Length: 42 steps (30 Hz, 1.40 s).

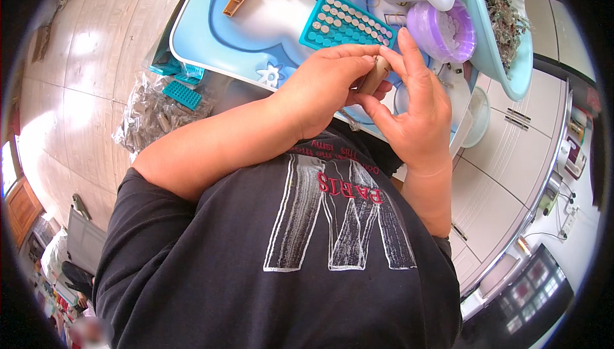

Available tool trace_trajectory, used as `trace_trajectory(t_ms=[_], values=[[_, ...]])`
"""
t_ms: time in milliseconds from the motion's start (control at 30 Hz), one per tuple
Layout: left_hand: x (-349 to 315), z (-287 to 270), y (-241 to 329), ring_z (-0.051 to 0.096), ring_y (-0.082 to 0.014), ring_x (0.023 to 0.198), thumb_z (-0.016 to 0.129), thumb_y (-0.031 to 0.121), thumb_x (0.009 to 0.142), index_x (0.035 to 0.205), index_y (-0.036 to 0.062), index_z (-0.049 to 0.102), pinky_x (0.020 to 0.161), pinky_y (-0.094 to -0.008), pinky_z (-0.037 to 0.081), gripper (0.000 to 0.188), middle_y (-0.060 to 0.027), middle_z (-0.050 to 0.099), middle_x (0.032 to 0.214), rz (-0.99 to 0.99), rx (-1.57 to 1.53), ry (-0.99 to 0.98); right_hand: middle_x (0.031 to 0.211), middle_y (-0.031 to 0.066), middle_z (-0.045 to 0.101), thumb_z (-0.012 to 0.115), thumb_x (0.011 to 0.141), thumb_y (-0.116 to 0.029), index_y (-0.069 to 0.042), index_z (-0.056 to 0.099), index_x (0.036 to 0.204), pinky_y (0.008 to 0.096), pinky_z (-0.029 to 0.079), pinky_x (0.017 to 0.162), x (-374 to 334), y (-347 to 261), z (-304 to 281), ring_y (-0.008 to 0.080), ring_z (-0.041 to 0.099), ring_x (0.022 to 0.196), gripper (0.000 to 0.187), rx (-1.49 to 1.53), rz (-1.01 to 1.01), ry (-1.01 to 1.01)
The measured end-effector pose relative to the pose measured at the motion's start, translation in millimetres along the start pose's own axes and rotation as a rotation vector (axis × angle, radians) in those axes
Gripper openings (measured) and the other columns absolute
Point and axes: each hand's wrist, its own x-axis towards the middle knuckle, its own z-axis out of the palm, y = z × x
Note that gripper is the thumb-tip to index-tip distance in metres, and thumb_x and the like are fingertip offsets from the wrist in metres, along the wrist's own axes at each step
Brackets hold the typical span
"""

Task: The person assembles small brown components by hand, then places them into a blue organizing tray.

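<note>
Tan on the small held piece (373, 80). Deeper caramel brown on the loose pieces (238, 0) along the far side of the desk (272, 20), white there and swirled with light and darker blue, plus a white flower outline near the edge. Teal on the tray (309, 37), dotted with rows of whitish discs (329, 2). Purple on the round tub (419, 27), pale aqua on the large basin (515, 87), mottled grey-green and brown on its contents (502, 20). Black on the shirt (224, 253), printed with streaky white-outlined shapes and red lettering. Pale beige on the floor (86, 71).
</note>
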Motion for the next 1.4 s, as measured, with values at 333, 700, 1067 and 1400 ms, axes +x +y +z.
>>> trace_trajectory(t_ms=[333,700,1067,1400], values=[[-1.0,-0.4,-0.2,0.06,-0.0192,0.089,0.045,0.015,0.093,0.121,-0.0032,0.05,0.081,-0.0291,0.05,0.033,-0.0116,0.06,0.099,-0.017,0.001,-0.022,0.092,0.0091,0.062,0.078,0.058,-0.008,-0.004,0.042,0.132,0.0325,0.048,0.071,0.5,1.2,2.6,0.0236,0.06,0.079,0.083,-0.023,-0.06,0.038],[-1.9,-6.1,-13.5,0.056,-0.0136,0.097,0.057,0.007,0.089,0.137,0.0002,0.027,0.083,-0.0273,0.046,0.057,-0.0107,0.059,0.103,0.323,0.538,-0.075,0.104,0.0143,0.062,0.068,0.081,-0.023,0.002,0.055,0.117,0.0305,0.047,0.08,-13.1,32.5,7.2,0.021,0.06,0.091,0.046,0.457,0.224,-0.044],[-13.6,2.5,-0.9,0.059,-0.0105,0.066,0.066,0.009,0.082,0.092,-0.0013,0.059,0.059,-0.0249,0.047,0.017,-0.0083,0.062,0.072,0.338,0.826,0.039,0.099,0.0065,0.06,0.063,0.087,-0.021,0.002,0.057,0.1,0.0245,0.042,0.078,-24.1,22.5,20.2,0.0105,0.054,0.088,0.028,0.992,0.327,0.265],[1.7,-5.9,-5.0,0.061,-0.0116,0.078,0.059,0.009,0.087,0.105,-0.0011,0.052,0.07,-0.0258,0.05,0.022,-0.0079,0.061,0.088,0.145,0.513,-0.071,0.097,0.0055,0.062,0.061,0.088,-0.018,0.002,0.06,0.102,0.0247,0.043,0.08,-24.6,26.4,22.5,0.0106,0.056,0.084,0.024,0.951,0.55,0.172]])
